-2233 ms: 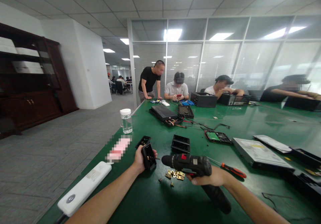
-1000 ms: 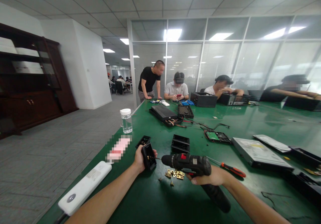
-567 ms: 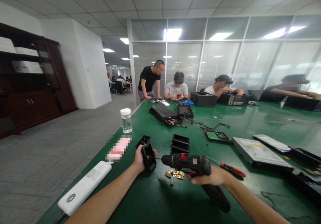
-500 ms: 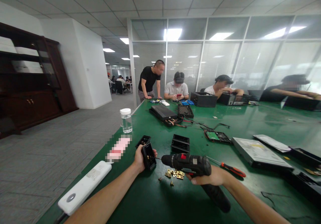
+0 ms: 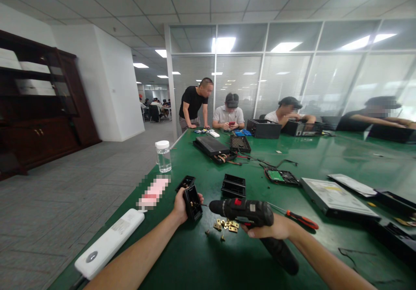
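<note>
My left hand (image 5: 182, 205) is wrapped round a small black plastic box (image 5: 193, 201), tilted with its hollow side towards me and brass-coloured bits inside. My right hand (image 5: 271, 228) grips a black cordless drill (image 5: 243, 210) with a red switch. The drill's bit points left at the right side of the box; whether its tip sits in a screw is too small to tell. Below the drill lie several brass pieces (image 5: 224, 226) on the green table. Another black box (image 5: 186, 182) stands just behind my left hand, and a pair of similar boxes (image 5: 234, 185) sits farther right.
Left are a white power strip (image 5: 110, 242) and a clear bottle (image 5: 164, 156). A screwdriver (image 5: 302, 220) lies beyond my right wrist, near a flat metal case (image 5: 338, 198). Black cases, cables and a green circuit board (image 5: 276, 175) lie farther back. Several people are around the far side.
</note>
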`<state>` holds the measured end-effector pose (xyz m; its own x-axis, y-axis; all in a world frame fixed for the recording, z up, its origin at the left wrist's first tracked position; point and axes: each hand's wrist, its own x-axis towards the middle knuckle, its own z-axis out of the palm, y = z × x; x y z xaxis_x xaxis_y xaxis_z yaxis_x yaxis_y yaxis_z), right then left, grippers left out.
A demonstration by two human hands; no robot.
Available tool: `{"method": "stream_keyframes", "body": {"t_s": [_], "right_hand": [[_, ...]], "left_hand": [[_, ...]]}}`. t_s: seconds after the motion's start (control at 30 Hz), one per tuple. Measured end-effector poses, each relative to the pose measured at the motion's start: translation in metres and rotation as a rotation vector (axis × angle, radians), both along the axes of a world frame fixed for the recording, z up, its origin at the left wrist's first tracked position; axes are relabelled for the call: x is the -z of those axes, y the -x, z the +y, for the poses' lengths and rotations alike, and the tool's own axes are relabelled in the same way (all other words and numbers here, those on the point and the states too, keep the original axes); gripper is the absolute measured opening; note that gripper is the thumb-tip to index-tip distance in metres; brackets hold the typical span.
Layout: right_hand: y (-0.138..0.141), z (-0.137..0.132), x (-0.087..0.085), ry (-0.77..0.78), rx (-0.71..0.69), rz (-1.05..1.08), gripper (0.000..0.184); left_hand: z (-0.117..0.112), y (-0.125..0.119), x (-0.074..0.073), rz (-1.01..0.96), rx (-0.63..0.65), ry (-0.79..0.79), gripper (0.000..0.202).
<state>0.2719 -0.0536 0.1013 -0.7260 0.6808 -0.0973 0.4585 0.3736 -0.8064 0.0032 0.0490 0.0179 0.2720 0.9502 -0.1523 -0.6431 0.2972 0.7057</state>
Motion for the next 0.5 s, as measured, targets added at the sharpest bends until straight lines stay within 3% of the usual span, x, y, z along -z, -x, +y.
{"method": "stream_keyframes", "body": {"t_s": [0.5], "right_hand": [[-0.0007,0.0009,0.0029,-0.012,-0.005,0.01,0.015]], "left_hand": [[0.003,0.0014,0.004,0.0,0.033,-0.02,0.044]]}}
